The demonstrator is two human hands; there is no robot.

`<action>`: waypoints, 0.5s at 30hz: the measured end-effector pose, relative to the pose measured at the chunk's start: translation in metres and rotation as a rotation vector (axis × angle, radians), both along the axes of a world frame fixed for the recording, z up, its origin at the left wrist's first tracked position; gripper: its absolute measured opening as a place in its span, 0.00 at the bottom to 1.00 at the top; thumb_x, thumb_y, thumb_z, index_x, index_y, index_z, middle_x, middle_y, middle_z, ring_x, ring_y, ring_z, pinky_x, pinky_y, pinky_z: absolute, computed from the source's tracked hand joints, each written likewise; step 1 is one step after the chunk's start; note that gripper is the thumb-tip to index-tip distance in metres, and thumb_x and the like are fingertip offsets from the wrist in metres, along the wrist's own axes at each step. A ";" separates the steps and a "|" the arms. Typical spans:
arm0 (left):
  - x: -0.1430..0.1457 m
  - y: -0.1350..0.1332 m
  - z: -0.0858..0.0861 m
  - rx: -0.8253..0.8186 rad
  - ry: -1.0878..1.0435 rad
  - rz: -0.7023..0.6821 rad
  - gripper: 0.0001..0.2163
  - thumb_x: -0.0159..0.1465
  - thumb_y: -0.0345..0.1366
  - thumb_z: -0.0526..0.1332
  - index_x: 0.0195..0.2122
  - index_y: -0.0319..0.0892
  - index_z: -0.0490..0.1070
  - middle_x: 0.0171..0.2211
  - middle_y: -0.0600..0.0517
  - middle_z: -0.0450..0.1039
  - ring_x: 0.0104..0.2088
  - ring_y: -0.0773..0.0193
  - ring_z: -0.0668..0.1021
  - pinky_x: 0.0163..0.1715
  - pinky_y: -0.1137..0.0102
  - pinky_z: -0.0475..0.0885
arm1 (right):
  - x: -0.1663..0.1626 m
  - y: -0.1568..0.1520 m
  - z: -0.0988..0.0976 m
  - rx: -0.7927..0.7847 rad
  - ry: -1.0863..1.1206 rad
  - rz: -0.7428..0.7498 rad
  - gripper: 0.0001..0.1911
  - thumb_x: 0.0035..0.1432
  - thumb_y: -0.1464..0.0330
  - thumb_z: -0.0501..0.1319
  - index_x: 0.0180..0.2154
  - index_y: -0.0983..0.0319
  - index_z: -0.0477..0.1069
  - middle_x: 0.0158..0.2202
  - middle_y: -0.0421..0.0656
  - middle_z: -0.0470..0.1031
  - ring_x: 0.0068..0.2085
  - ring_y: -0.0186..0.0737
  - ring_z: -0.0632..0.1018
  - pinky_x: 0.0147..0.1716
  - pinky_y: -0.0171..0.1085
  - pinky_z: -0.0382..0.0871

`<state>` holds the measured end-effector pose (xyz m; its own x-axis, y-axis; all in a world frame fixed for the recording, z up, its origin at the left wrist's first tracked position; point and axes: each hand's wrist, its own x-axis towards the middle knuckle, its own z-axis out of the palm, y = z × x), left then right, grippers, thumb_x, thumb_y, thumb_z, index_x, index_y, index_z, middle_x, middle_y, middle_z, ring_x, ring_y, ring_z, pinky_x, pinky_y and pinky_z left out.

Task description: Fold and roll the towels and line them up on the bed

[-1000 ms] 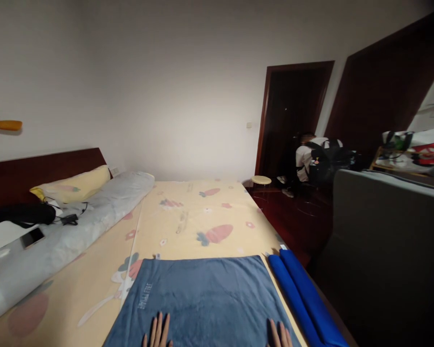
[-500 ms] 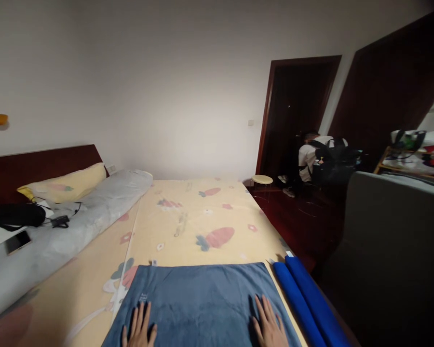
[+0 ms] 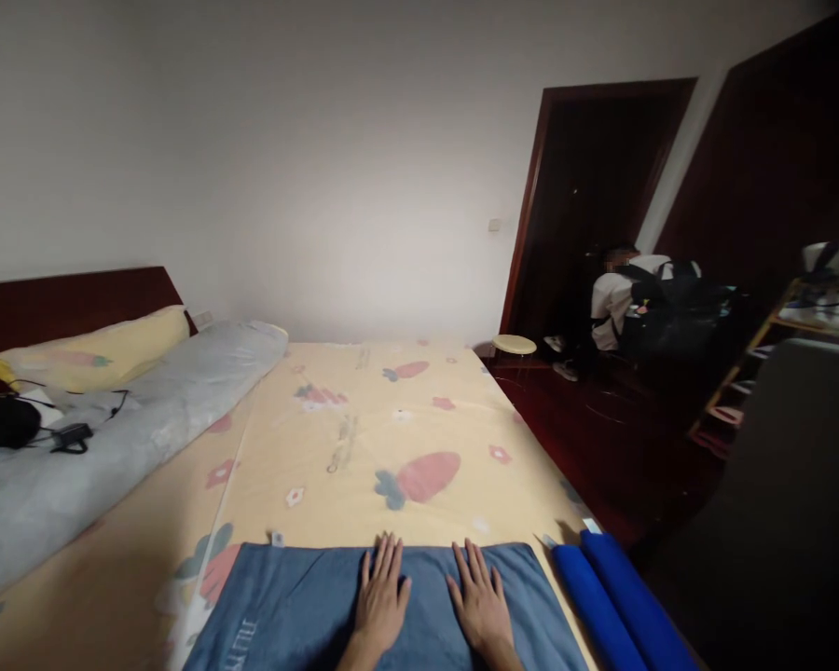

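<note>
A blue-grey towel (image 3: pixel 286 615) lies spread flat on the near end of a bed with a yellow sheet (image 3: pixel 391 419) printed with carrots. My left hand (image 3: pixel 381 596) and my right hand (image 3: pixel 479 601) rest flat on the towel side by side, fingers apart, near its far edge in the middle. Neither hand holds anything. Two rolled bright blue cloths (image 3: pixel 612 606) lie side by side just right of the towel, at the bed's right edge.
A long grey bolster (image 3: pixel 126 419), a yellow pillow (image 3: pixel 90 349) and a black charger with cable (image 3: pixel 70 436) lie at the headboard on the left. Another person (image 3: pixel 619 294) sits by the dark doorway near a small round stool (image 3: pixel 515 345). A grey panel (image 3: pixel 797 503) stands at right.
Both hands have slid from the towel's outer sides inward and forward to its middle, close together. The view has tilted and shifted, so the towel sits lower in the picture.
</note>
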<state>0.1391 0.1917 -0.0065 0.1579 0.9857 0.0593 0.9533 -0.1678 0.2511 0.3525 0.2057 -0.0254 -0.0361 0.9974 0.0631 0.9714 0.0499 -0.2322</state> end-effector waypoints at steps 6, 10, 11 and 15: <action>0.030 0.007 -0.011 0.011 -0.010 -0.189 0.27 0.69 0.45 0.43 0.67 0.56 0.32 0.70 0.59 0.38 0.69 0.58 0.50 0.67 0.51 0.51 | 0.001 -0.005 0.007 -0.025 -0.020 0.000 0.32 0.64 0.50 0.40 0.66 0.54 0.47 0.70 0.41 0.44 0.69 0.43 0.47 0.66 0.52 0.44; 0.001 -0.003 -0.003 -0.029 0.033 -0.036 0.25 0.69 0.46 0.43 0.67 0.58 0.40 0.70 0.59 0.40 0.69 0.57 0.50 0.66 0.50 0.50 | 0.001 -0.005 0.009 -0.034 -0.010 0.001 0.33 0.64 0.49 0.39 0.66 0.54 0.47 0.70 0.40 0.43 0.69 0.42 0.47 0.66 0.51 0.44; -0.013 -0.008 0.000 -0.047 0.051 0.030 0.25 0.69 0.46 0.42 0.67 0.57 0.41 0.70 0.59 0.40 0.69 0.58 0.50 0.66 0.50 0.50 | 0.005 -0.005 0.007 -0.032 -0.013 -0.013 0.33 0.64 0.49 0.39 0.66 0.54 0.47 0.70 0.40 0.44 0.69 0.42 0.47 0.66 0.51 0.44; -0.083 -0.037 0.007 -0.117 0.155 0.291 0.25 0.68 0.46 0.40 0.67 0.51 0.44 0.70 0.56 0.42 0.69 0.60 0.50 0.67 0.53 0.47 | 0.044 -0.004 -0.003 -0.001 -0.089 -0.174 0.34 0.63 0.52 0.43 0.66 0.60 0.48 0.69 0.47 0.46 0.69 0.47 0.49 0.66 0.53 0.44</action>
